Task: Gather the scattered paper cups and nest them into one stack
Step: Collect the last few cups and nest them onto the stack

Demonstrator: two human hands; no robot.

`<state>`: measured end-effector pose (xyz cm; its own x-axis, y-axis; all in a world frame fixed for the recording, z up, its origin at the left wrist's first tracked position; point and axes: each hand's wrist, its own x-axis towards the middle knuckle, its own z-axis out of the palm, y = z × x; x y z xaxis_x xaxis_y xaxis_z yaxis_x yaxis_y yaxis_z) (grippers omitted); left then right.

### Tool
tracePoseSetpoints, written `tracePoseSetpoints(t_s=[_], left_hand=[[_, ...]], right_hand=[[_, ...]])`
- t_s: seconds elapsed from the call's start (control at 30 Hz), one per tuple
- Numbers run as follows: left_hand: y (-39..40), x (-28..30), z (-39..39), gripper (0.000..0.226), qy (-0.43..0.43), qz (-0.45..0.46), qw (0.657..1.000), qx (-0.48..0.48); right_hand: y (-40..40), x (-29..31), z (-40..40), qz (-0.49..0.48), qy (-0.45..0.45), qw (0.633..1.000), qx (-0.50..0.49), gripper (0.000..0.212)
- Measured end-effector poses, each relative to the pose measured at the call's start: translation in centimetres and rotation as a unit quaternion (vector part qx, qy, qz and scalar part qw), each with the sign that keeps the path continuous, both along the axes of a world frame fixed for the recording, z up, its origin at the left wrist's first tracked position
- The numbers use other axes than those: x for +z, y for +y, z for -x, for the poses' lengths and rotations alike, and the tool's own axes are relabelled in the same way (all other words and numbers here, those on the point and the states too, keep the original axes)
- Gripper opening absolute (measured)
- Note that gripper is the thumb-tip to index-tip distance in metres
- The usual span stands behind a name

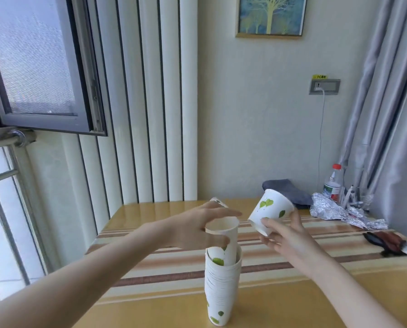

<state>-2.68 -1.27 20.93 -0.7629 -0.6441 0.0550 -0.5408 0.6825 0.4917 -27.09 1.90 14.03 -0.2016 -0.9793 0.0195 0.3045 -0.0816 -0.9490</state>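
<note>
Stack: a tall stack of paper cups [222,287] stands upright near the front edge of the striped tabletop [292,301].
Left hand [197,229]: grips the top cup [223,240], which sits partly down in the stack.
Right hand [286,237]: holds a leaf-printed cup [271,214] tilted in the air, just right of the stack.
Behind: a further cup [217,201] shows past the left hand.

Cup [217,201] at 12 o'clock of stack [222,292]: mostly hidden behind left hand [197,229]. Dark object [384,242] at table's [150,304] 3 o'clock edge: blurred, unidentifiable. Socket label [320,76]: too small to read
</note>
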Motion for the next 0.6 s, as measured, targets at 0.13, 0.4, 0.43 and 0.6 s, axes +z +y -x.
tracePoseSetpoints(t_s=[0.13, 0.4, 0.43, 0.6], left_hand=[[0.3, 1.1, -0.6, 0.060, 0.072, -0.047, 0.996, 0.007], [1.2, -0.5, 0.2, 0.051, 0.214, -0.172, 0.959, 0.070], [1.4, -1.2, 0.2, 0.042, 0.223, -0.178, 0.955, 0.082], [1.6, -3.9, -0.1, 0.025, 0.230, -0.220, 0.941, 0.112]], right_hand=[[2.7, 3.2, -1.8, 0.099, 0.189, 0.977, -0.018, 0.084], [4.1, 2.3, -6.8, 0.161, 0.446, 0.880, 0.025, 0.080], [4.1, 2.0, -7.0, 0.158, 0.456, 0.875, 0.025, 0.080], [3.7, 0.7, -7.2, 0.126, 0.467, 0.874, 0.044, 0.080]])
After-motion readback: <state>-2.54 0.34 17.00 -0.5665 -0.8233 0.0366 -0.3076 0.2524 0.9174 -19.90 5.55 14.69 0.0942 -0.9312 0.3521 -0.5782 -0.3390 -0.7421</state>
